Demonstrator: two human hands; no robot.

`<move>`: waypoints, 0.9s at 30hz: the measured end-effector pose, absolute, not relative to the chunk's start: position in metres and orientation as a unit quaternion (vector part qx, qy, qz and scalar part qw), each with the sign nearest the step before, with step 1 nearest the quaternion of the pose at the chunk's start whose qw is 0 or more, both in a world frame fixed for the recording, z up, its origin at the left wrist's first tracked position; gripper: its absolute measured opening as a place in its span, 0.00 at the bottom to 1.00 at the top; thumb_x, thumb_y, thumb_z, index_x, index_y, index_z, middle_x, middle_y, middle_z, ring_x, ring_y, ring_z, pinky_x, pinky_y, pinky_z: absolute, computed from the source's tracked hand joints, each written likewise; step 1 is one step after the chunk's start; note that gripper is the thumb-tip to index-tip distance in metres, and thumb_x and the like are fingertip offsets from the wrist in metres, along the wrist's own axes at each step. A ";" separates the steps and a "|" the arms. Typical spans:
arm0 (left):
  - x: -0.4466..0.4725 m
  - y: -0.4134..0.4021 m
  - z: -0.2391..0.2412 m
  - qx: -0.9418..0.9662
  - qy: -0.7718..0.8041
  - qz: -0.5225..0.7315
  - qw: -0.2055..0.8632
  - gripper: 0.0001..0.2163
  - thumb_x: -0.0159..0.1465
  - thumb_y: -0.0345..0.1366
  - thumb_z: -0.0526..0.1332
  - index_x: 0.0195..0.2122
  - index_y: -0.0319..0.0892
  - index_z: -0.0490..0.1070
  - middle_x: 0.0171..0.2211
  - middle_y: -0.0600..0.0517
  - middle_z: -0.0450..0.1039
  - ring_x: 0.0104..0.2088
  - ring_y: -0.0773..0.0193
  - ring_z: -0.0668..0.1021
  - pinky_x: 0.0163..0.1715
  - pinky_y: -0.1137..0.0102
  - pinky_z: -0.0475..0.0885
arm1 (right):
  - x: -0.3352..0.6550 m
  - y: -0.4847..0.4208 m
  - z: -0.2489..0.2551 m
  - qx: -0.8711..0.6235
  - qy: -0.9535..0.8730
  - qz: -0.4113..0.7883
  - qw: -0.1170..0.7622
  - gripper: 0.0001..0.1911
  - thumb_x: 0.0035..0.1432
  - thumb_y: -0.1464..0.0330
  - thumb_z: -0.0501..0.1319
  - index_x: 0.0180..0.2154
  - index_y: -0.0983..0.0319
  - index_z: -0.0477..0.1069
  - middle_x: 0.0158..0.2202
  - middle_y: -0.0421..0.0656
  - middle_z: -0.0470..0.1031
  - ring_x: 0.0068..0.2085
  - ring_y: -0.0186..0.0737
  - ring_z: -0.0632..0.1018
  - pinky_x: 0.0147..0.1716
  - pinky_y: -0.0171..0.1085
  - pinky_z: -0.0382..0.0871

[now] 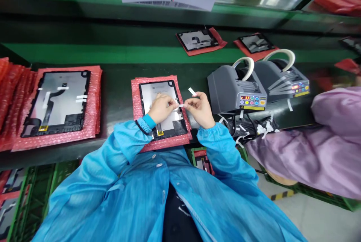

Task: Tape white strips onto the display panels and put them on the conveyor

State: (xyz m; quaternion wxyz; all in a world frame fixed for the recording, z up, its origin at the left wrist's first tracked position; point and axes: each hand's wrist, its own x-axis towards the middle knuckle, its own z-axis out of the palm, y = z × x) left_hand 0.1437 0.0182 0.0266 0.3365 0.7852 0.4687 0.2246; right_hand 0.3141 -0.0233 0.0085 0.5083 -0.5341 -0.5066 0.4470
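A tablet back panel (158, 89) lies on a red bubble-wrap sheet (137, 99) right in front of me. My left hand (160, 107) hovers over the panel, fingers pinched on one end of a short white tape strip (180, 105). My right hand (200, 109) pinches the strip's other end, just off the panel's right edge. A second white tape piece (192, 91) sticks up from my right hand's fingers. Both arms wear blue sleeves.
Another panel (56, 101) rests on red bubble wrap at left, beside a stack of red sheets (11, 95). Two grey tape dispensers (237, 89) stand at right. A person's purple sleeve (318, 148) reaches in from the right. Further panels (199, 41) lie on the green conveyor behind.
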 end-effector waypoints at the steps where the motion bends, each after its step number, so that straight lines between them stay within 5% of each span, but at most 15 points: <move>1: 0.146 0.018 0.025 0.785 0.484 0.210 0.323 0.08 0.61 0.36 0.62 0.25 0.42 0.71 0.30 0.50 0.72 0.41 0.57 0.71 0.47 0.60 0.65 | 0.316 -0.020 0.006 -0.541 -0.508 0.446 0.501 0.30 0.44 0.59 0.69 0.38 0.55 0.48 0.25 0.31 0.71 0.25 0.32 0.72 0.28 0.34 0.65; 7: 0.159 0.016 0.012 0.774 0.553 0.160 0.264 0.10 0.61 0.38 0.62 0.24 0.42 0.72 0.34 0.44 0.72 0.47 0.47 0.68 0.46 0.52 0.64 | 0.323 -0.006 -0.010 -0.602 -0.507 0.445 0.426 0.26 0.41 0.66 0.65 0.37 0.56 0.49 0.23 0.30 0.72 0.23 0.33 0.71 0.29 0.35 0.65; 27: 0.165 0.011 0.014 0.785 0.559 0.127 0.233 0.08 0.60 0.35 0.61 0.24 0.40 0.70 0.39 0.41 0.69 0.50 0.42 0.66 0.47 0.50 0.63 | 0.325 0.006 -0.011 -0.657 -0.512 0.444 0.331 0.25 0.39 0.72 0.64 0.35 0.56 0.50 0.19 0.29 0.69 0.24 0.34 0.71 0.27 0.33 0.62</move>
